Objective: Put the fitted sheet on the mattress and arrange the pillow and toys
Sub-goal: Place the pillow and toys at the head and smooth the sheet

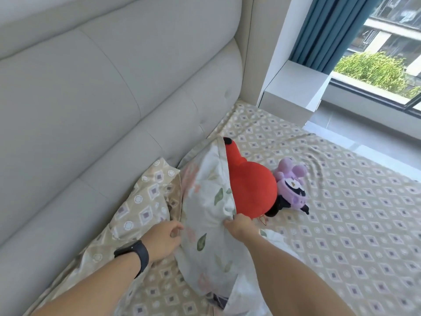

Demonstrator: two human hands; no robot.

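Observation:
A white pillow (208, 215) with leaf and pink prints stands tilted on the bed near the headboard. My right hand (241, 224) pinches its right edge. My left hand (163, 239), with a black watch on the wrist, holds the pillow's left side, fingers curled against the cloth. A red plush toy (250, 185) lies just behind the pillow's right edge, partly hidden by it. A purple plush toy (292, 190) lies touching the red one on its right. The beige diamond-pattern fitted sheet (341, 213) covers the mattress, bunched up (148, 201) by the headboard at left.
A padded cream headboard (102, 99) runs along the left. A white ledge (293, 87), blue curtain (325, 30) and window (387, 53) stand beyond the bed's far corner. Tiled floor (364, 128) lies on the right side.

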